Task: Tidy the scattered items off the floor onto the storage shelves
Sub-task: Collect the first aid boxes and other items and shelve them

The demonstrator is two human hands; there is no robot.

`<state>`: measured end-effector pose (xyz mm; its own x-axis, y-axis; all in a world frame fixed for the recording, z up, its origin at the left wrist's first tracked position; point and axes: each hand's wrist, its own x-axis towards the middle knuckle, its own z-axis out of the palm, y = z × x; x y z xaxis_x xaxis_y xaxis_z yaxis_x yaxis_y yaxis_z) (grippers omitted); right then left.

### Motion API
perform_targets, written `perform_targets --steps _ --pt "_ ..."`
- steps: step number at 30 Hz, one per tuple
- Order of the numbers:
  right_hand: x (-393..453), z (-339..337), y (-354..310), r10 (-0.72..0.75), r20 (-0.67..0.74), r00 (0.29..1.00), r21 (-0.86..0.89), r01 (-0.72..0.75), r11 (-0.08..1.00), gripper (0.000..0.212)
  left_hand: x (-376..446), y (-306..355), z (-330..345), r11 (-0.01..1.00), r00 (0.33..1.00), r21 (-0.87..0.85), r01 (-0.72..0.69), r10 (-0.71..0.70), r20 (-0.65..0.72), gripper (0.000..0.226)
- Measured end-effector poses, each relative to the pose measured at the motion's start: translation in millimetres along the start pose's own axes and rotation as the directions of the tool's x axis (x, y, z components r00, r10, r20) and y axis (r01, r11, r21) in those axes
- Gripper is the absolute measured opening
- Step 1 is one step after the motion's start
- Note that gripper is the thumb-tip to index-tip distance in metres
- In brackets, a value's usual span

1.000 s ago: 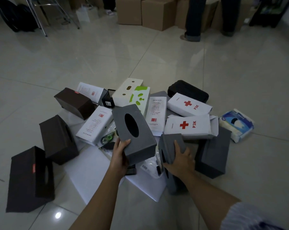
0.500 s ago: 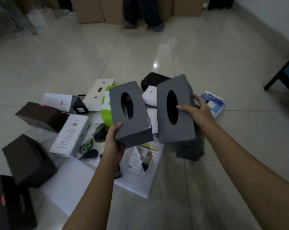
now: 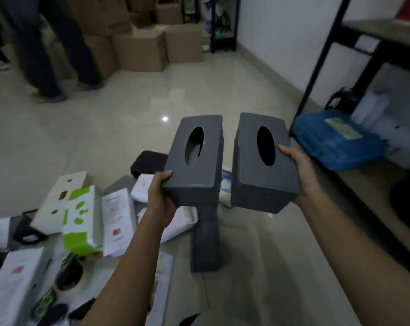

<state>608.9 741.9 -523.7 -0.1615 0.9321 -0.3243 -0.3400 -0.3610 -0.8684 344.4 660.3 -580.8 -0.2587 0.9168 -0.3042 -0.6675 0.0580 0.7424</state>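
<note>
I stand over a glossy pale tiled floor (image 3: 110, 137) that runs far back to a white wall (image 3: 281, 38) on the right and a bank of brown cardboard boxes (image 3: 140, 50) at the far end; a ceiling light glints off one tile. Someone's dark trouser legs (image 3: 44, 55) blur past at the far left. On my right rises a black-framed storage shelf (image 3: 321, 55), its lowest board just above the floor and carrying a blue plastic case (image 3: 335, 140) with pale packages behind it.

Near left, the floor is strewn with the pile: a white carton with green patches (image 3: 81, 220), a plain white carton with cut-outs (image 3: 58, 198), white boxes with red marks (image 3: 117, 217), a black zip pouch (image 3: 147, 162) farther off, and a third grey tissue box (image 3: 205, 243) lying on the tiles directly below what I carry (the smaller bits at my feet are too blurred to name).

My left hand (image 3: 160, 198) grips the near end of one grey tissue box (image 3: 197, 158), thumb on top, fingers curled beneath. My right hand (image 3: 300, 170) clasps the right side of a second grey tissue box (image 3: 262, 163), thumb laid on its top beside the oval slot. Both boxes are up in the air, side by side with a narrow gap, slots facing me.
</note>
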Motion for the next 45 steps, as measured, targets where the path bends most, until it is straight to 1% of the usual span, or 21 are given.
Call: perform_targets --steps 1,4,5,7,8,10,13,16,18,20,22,24,28,31,34,37,39,41,42,44,45 --pt "-8 -10 -17 -0.028 -0.017 0.999 0.027 0.028 0.999 0.023 0 0 21 1.000 1.000 -0.006 0.008 -0.008 0.030 0.038" --pt "-38 -30 -72 -0.120 -0.104 0.987 0.073 0.128 0.989 0.022 -2 1 87 1.000 0.993 -0.006 0.030 -0.029 0.115 0.023" --pt "-47 -36 -88 -0.153 -0.126 0.980 0.076 0.163 0.984 0.023 -4 3 109 0.999 0.987 -0.002 0.049 -0.048 0.152 0.024" --pt "-70 -50 -122 -0.207 -0.169 0.964 0.078 0.223 0.972 0.026 -12 6 154 0.996 0.968 0.033 0.078 -0.083 0.237 0.040" --pt "-82 -55 -138 -0.233 -0.194 0.953 0.088 0.254 0.963 0.028 -16 8 176 0.995 0.956 0.046 0.086 -0.096 0.278 0.044" --pt "-101 -67 -169 -0.280 -0.239 0.930 0.116 0.313 0.943 0.035 -22 9 216 0.995 0.931 0.052 0.082 -0.095 0.353 0.035" --pt "-122 -87 -212 -0.317 -0.303 0.899 0.161 0.376 0.913 0.038 -30 13 271 0.995 0.896 0.076 0.068 -0.095 0.435 0.038" --pt "-141 -108 -243 -0.322 -0.330 0.887 0.231 0.406 0.884 0.037 -38 12 318 0.992 0.886 0.099 0.075 -0.112 0.450 0.048" --pt "-150 -123 -258 -0.342 -0.387 0.856 0.233 0.450 0.862 0.038 -42 9 343 0.990 0.892 0.108 0.093 -0.131 0.433 0.049" --pt "-154 -138 -271 -0.355 -0.433 0.829 0.204 0.473 0.857 0.048 -46 3 366 0.989 0.890 0.089 0.121 -0.148 0.432 0.047" --pt "-157 -152 -284 -0.321 -0.479 0.817 0.195 0.455 0.869 0.052 -47 -5 390 0.987 0.886 0.092 0.135 -0.162 0.434 0.049" --pt "-156 -167 -296 -0.301 -0.513 0.803 0.188 0.448 0.874 0.046 -46 -13 415 0.983 0.883 0.135 0.122 -0.170 0.438 0.046" --pt "-146 -197 -313 -0.282 -0.556 0.781 0.195 0.453 0.870 0.040 -38 -36 460 0.960 0.852 0.268 0.085 -0.210 0.480 0.053" --pt "-133 -220 -322 -0.263 -0.620 0.739 0.192 0.468 0.863 0.037 -23 -54 492 0.944 0.831 0.321 0.075 -0.237 0.504 0.051" --pt "-115 -244 -331 -0.258 -0.661 0.705 0.189 0.490 0.851 0.039 -3 -68 520 0.919 0.816 0.389 0.061 -0.271 0.511 0.062" --pt "-94 -262 -338 -0.249 -0.690 0.680 0.201 0.511 0.836 0.044 20 -79 546 0.891 0.825 0.454 0.008 -0.263 0.501 0.066" --pt "-80 -273 -341 -0.264 -0.701 0.663 0.185 0.526 0.830 0.047 35 -86 564 0.883 0.810 0.469 -0.027 -0.255 0.528 0.067" --pt "-69 -282 -344 -0.280 -0.735 0.617 0.138 0.541 0.830 0.051 51 -96 580 0.865 0.795 0.495 -0.085 -0.241 0.557 0.065" --pt "-66 -285 -345 -0.293 -0.762 0.577 0.094 0.547 0.832 0.053 62 -103 587 0.853 0.792 0.512 -0.101 -0.242 0.560 0.070" --pt "-67 -285 -345 -0.341 -0.812 0.474 -0.032 0.547 0.836 0.058 90 -123 597 0.849 0.783 0.516 -0.111 -0.245 0.572 0.097" --pt "-70 -283 -341 -0.392 -0.822 0.413 -0.115 0.553 0.825 0.065 100 -131 601 0.843 0.773 0.523 -0.126 -0.247 0.584 0.110"
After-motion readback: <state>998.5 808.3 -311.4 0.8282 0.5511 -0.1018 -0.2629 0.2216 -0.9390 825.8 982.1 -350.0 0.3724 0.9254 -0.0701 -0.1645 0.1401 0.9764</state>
